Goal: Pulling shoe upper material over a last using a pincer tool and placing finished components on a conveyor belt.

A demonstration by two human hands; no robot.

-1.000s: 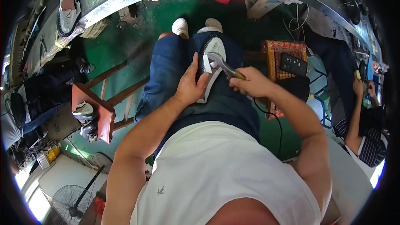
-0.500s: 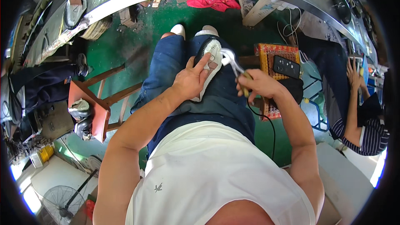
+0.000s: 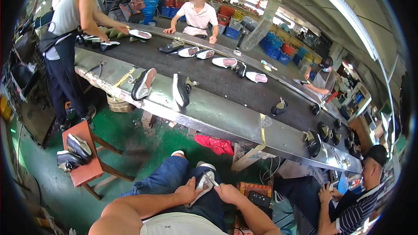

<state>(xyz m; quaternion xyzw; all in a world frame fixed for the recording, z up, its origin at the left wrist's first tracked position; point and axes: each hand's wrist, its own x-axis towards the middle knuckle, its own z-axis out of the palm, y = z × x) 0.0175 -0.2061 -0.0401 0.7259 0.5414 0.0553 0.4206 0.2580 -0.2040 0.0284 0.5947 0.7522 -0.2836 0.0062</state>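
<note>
On my lap lies a dark shoe [image 3: 201, 182] with a white, open underside turned up. My left hand [image 3: 188, 191] is closed round it, fingers pressed on the near side. My right hand [image 3: 229, 193] is closed on metal pincers [image 3: 213, 182], whose pale head reaches the shoe's right edge. The pincers' handles are mostly hidden in my fist, and whether the jaws grip the shoe is too small to tell.
A long conveyor bench [image 3: 209, 109] crosses ahead, carrying several shoes. Another pair of pincers [image 3: 96, 66] lies on it. A red stool [image 3: 82, 172] with two shoes stands left. A phone [image 3: 260, 199] lies right. People work at left, behind the bench and at right.
The view has tilted up, bringing the bench and people into sight. My right hand has brought the pincers in against the shoe. My left hand still holds it.
</note>
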